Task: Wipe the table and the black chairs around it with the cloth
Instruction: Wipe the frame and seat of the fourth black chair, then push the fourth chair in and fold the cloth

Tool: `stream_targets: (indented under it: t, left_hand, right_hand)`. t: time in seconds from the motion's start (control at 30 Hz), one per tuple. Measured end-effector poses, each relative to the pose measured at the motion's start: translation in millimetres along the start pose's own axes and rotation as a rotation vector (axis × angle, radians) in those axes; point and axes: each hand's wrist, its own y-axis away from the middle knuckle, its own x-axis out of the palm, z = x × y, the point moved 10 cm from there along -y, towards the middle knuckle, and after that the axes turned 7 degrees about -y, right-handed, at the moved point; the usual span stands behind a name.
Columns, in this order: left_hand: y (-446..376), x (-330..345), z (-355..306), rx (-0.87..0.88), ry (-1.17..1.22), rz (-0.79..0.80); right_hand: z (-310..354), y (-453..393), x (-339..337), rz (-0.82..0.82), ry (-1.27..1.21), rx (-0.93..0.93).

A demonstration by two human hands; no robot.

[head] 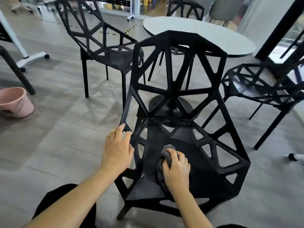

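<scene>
A black lattice chair [177, 89] stands right in front of me, its backrest toward the round grey table [205, 33]. My right hand [176, 168] presses a bunched dark grey cloth [166, 155] onto the chair's seat, fingers curled over it. My left hand [117, 148] rests on the seat's left rim, fingers laid over the frame edge. A second black chair [98, 40] stands to the left of the table, a third black chair [263, 86] to the right, and part of another black chair [185, 9] shows behind the table.
A pink bucket [15, 102] sits on the grey floor at the far left. A white wheeled stand [24, 53] and a dark leg are behind it. A black post [278, 28] rises at the right. My dark-clothed knee [65, 203] is at the bottom.
</scene>
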Motion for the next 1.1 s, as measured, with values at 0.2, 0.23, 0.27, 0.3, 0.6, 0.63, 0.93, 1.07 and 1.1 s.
stream_targets:
  t: [0.2, 0.23, 0.27, 0.3, 0.6, 0.63, 0.93, 1.07, 1.1]
  left_hand:
    - [-55, -4, -11, 0.02, -0.013, -0.011]
    - [-65, -5, -10, 0.001, -0.008, -0.009]
    - [-73, -7, -8, -0.022, -0.002, -0.006]
    - [-79, -9, -9, -0.034, 0.0, 0.0]
    - [-136, -71, -27, 0.078, 0.097, 0.168]
    - [-143, -86, -30, 0.099, 0.101, 0.182]
    - [-208, -266, -33, 0.2, 0.154, 0.183]
    - [-232, -330, -35, 0.323, 0.158, 0.15]
    - [-237, -342, -35, 0.348, 0.165, 0.14]
  right_hand:
    - [27, -72, -10, -0.026, -0.161, -0.021]
    - [31, -84, -11, -0.023, -0.175, -0.027]
    - [37, -94, -11, -0.017, -0.187, -0.035]
    - [42, -104, -14, -0.014, -0.199, -0.036]
    - [110, -169, -85, -0.009, -0.269, 0.012]
    - [122, -174, -98, -0.006, -0.267, 0.014]
    - [231, -200, -230, 0.01, -0.215, 0.087]
    - [271, -198, -279, -0.062, -0.18, 0.128]
    - [279, -197, -291, -0.09, -0.17, 0.141]
